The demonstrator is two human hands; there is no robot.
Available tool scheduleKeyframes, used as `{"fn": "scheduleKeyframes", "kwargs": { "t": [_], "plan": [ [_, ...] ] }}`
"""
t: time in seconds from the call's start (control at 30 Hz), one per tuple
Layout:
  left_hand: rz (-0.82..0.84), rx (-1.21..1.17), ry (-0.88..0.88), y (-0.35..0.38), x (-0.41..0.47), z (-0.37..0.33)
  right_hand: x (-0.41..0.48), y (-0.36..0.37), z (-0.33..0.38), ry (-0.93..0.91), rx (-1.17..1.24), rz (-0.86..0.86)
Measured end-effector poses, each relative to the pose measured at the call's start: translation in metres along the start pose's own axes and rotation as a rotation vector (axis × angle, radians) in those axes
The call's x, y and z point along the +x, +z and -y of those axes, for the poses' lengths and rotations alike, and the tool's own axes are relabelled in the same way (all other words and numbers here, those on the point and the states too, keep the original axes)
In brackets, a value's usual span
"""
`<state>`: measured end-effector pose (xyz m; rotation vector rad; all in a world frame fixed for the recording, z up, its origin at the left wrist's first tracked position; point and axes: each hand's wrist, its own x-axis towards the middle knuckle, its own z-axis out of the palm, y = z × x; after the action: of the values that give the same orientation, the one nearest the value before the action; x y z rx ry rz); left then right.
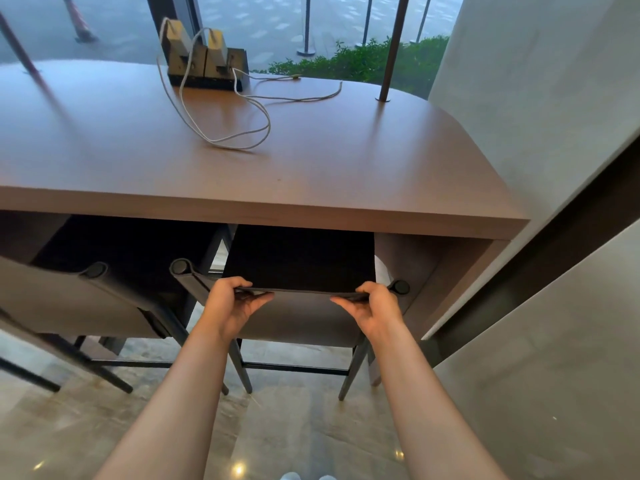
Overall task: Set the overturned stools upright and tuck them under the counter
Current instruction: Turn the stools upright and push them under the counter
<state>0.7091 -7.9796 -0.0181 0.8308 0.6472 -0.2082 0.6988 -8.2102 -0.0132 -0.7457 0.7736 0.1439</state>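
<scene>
A public lounge or café is suggested; a long wooden counter is set against a glass window; stools are set partly beneath it; a charging dock with cables is placed on top; the floor is laid in polished stone.

Black socket box holding 2 pale chargers | white cables looping in front of the box | brown pole right of the box | green shrubs behind the box

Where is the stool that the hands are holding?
The stool stands upright in the middle of the head view, its seat partly under the counter, between another stool on the left and the counter's side panel.
</scene>
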Motion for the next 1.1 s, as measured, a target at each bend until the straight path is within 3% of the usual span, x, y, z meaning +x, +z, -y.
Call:
{"fn": "scheduleKeyframes", "kwargs": {
  "t": [0.57, 1.1],
  "plan": [
    [-0.021, 0.003, 0.06, -0.005, -0.017, 0.021, -0.009, -0.017, 0.006, -0.003, -0.112, 0.106],
    [0.016, 0.07, 0.054, -0.003, -0.002, 0.005, 0.002, 0.0, 0.008, -0.042, -0.067, 0.077]
  ]
}}
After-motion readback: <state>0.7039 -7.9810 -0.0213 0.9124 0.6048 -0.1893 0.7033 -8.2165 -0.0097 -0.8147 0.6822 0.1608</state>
